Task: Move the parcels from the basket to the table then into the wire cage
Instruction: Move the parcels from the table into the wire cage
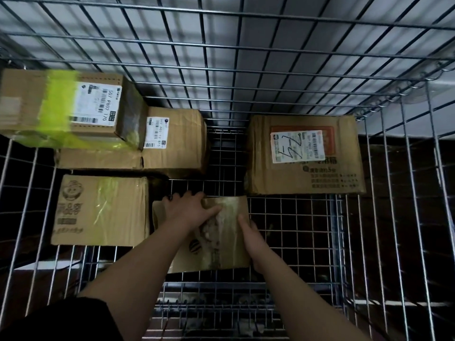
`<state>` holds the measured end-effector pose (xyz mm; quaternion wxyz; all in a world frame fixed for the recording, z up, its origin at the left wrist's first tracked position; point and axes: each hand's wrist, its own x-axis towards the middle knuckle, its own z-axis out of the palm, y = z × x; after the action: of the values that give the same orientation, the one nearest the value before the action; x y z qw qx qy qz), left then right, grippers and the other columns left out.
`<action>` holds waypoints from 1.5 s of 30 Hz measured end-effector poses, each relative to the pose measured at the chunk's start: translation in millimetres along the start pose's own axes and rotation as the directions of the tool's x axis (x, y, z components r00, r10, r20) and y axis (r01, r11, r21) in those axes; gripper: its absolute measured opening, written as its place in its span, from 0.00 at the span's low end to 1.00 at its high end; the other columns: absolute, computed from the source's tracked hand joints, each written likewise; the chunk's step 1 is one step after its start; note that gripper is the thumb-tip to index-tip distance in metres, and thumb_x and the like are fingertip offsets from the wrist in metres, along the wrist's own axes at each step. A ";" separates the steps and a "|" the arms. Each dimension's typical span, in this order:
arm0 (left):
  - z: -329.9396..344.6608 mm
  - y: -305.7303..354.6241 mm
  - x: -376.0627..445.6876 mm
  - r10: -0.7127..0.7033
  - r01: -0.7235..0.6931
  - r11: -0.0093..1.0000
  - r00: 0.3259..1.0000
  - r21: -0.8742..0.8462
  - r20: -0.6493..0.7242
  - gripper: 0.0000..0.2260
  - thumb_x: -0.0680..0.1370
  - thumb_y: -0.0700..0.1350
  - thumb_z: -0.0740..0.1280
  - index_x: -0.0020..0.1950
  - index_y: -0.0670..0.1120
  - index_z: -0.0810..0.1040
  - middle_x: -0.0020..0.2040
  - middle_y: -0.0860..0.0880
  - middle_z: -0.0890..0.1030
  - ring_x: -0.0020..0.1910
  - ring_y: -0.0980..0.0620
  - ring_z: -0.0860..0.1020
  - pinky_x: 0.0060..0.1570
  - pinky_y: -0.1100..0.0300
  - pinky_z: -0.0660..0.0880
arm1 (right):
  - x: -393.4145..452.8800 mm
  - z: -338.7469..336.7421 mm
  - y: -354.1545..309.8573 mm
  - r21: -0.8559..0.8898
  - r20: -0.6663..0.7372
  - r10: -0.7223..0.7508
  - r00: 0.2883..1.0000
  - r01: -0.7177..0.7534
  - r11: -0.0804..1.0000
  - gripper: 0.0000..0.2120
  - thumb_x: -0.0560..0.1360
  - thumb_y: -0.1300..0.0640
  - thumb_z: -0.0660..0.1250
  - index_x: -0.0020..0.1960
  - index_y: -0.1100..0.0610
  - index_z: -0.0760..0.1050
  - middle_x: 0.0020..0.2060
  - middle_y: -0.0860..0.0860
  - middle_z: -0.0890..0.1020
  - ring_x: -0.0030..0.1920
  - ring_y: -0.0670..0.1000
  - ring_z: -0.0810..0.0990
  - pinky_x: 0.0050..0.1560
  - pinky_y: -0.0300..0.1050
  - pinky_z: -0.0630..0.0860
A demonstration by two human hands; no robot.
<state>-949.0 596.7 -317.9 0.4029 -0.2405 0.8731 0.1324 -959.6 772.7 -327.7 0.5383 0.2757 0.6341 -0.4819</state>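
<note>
I look down into the wire cage (283,217). A taped brown cardboard parcel (221,242) sits low in the middle of the cage, over the mesh floor. My left hand (189,207) lies over its top far-left corner, fingers curled over the far edge and thumb on top. My right hand (251,239) presses flat against its right side. Other parcels lie inside: a box with green tape and a white label (61,107) on top of the stack at far left, a labelled box (174,141) beside it, a printed box (103,210) at near left, and a labelled box (305,156) at right.
The cage's wire walls (221,57) rise on all sides, with a pale wall behind the far one. Bare mesh floor shows between the central parcel and the right box, and toward the near right. A flat box (98,158) lies under the green-taped one.
</note>
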 end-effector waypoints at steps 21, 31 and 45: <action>-33.4 126.6 -10.4 0.098 0.113 0.270 0.985 -0.956 0.144 0.33 0.79 0.56 0.63 0.79 0.53 0.50 0.74 0.47 0.65 0.70 0.45 0.67 0.67 0.53 0.65 | -12.6 -161.7 -113.9 -0.309 -0.795 -0.320 0.516 0.109 0.945 0.33 0.80 0.49 0.63 0.78 0.59 0.53 0.75 0.62 0.56 0.74 0.63 0.58 0.71 0.54 0.59; -47.0 74.0 -2.9 -0.109 0.134 0.064 0.986 -0.989 0.127 0.30 0.78 0.47 0.67 0.77 0.50 0.57 0.69 0.46 0.70 0.64 0.45 0.71 0.58 0.53 0.72 | -8.9 -111.1 -102.9 -0.221 -0.623 -0.367 0.691 0.294 0.930 0.33 0.74 0.52 0.72 0.73 0.59 0.59 0.70 0.59 0.59 0.65 0.60 0.69 0.62 0.48 0.70; -26.8 49.9 -1.8 -0.223 0.183 -0.320 0.939 -0.930 0.262 0.24 0.79 0.43 0.65 0.72 0.40 0.63 0.56 0.45 0.77 0.46 0.51 0.77 0.36 0.64 0.73 | 12.5 -97.7 -97.1 -0.310 -0.514 -0.434 0.740 0.312 0.898 0.38 0.74 0.54 0.72 0.76 0.57 0.54 0.72 0.59 0.61 0.71 0.63 0.64 0.71 0.62 0.64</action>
<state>-991.4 628.3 -297.4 0.0564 -0.6136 0.3672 0.6968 -1088.0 822.0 -313.3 0.2406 0.2174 0.8536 -0.4076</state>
